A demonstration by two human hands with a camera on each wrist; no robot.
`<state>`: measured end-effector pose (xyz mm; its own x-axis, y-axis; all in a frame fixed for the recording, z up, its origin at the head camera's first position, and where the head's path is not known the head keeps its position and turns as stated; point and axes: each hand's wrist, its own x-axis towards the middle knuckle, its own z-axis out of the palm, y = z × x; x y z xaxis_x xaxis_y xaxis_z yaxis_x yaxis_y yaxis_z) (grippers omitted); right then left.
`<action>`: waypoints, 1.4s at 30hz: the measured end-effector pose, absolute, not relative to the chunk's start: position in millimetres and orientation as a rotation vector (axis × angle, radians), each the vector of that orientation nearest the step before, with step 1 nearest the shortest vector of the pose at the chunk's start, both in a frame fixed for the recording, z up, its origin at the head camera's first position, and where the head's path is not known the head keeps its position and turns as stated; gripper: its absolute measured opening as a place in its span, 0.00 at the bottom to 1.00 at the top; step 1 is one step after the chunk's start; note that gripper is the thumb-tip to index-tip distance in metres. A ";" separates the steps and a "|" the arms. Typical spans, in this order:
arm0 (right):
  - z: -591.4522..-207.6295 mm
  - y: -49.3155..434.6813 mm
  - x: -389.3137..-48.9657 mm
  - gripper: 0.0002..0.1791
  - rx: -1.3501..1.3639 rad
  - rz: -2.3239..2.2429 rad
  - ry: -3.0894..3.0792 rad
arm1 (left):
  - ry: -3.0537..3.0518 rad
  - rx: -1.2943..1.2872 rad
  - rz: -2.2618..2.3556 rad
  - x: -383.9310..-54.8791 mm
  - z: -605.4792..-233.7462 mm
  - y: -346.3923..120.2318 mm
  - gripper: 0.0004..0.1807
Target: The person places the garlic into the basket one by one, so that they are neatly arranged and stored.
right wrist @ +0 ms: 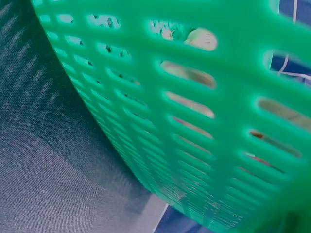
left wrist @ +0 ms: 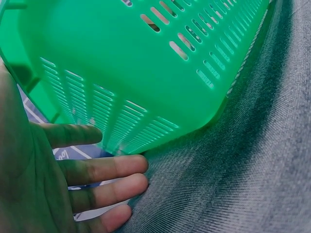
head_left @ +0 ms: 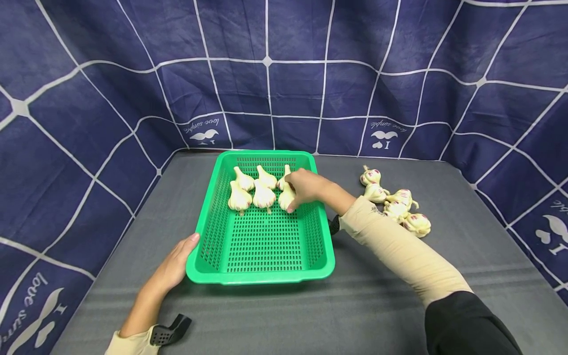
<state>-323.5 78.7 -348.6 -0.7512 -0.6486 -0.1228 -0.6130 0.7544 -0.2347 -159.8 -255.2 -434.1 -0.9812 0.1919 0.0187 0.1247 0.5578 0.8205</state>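
Head view shows a green basket (head_left: 262, 279) on a grey cloth (head_left: 377, 291), with the person's right hand (head_left: 310, 186) reaching over its right wall. That hand's thumb and fingers are closed on the held garlic bulb (head_left: 286, 198), at the right end of the nearer of 2 short rows; whether this bulb touches the basket floor I cannot tell. Within the basket lie 5 other bulbs (head_left: 264, 197), 3 of them in the farther row and 2 in the nearer, all toward the far end, with bare slotted floor in front of them. The left hand (head_left: 174, 265) is at the basket's near left corner, its thumb at the rim. From the left wrist, 4 fingers (left wrist: 109, 169) show straight and a little apart outside the basket wall. The right wrist camera looks at the slotted side, where pale shapes show through, too broken up to tell bulb from hand. To the right of the basket, beyond the right forearm, 5 loose bulbs (head_left: 399, 198) lie clustered on the cloth. A blue curtain (head_left: 297, 88) with white grid lines hangs behind.
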 end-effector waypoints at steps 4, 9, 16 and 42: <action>-349.3 78.4 -323.0 0.28 -0.990 -0.220 2.763 | 2.712 0.304 1.430 -160.6 -433.6 -254.4 0.34; -350.3 78.9 -320.4 0.36 -0.969 -0.167 2.765 | 2.710 0.323 1.440 -160.5 -431.7 -252.9 0.35; -350.7 81.0 -318.3 0.45 -0.946 -0.141 2.776 | 2.715 0.308 1.422 -161.3 -430.8 -251.2 0.35; -343.2 96.8 -310.8 0.44 -1.087 -0.497 2.769 | 2.687 0.212 1.385 -157.5 -432.4 -254.6 0.37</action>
